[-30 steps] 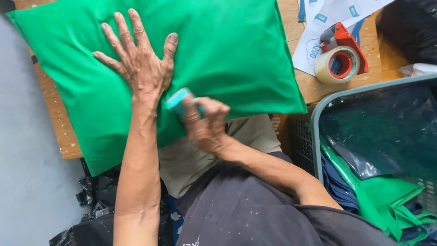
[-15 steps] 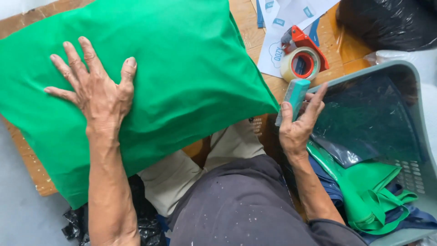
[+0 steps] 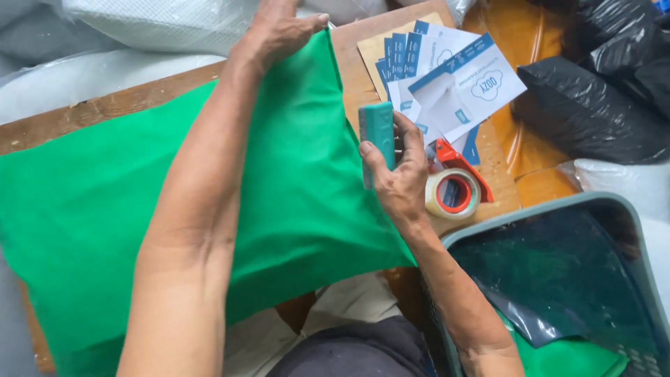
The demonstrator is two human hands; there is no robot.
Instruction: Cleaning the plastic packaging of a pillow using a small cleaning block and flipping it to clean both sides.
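A big green fabric cushion [image 3: 98, 209] lies across a wooden table [image 3: 105, 108] in front of me. My left hand [image 3: 279, 31] reaches over it and grips its far upper corner, the forearm crossing the green cloth. My right hand [image 3: 398, 174] is raised just off the cushion's right edge and holds a flat teal rectangular tool [image 3: 377, 136] upright between thumb and fingers. Directly behind that hand sits a tape dispenser with a red frame and a roll of tan tape [image 3: 455, 192].
Blue-and-white printed envelopes [image 3: 453, 84] are fanned out on a piece of cardboard at the table's back right. A grey plastic basket [image 3: 593, 209] at the lower right holds dark plastic and green cloth. Black plastic bags [image 3: 600, 105] lie at the right, white bags [image 3: 160, 21] at the back.
My left hand slid from the cushion's middle to its far corner. My right hand carried the teal tool up from the basket side to the cushion's right edge. The view shifted.
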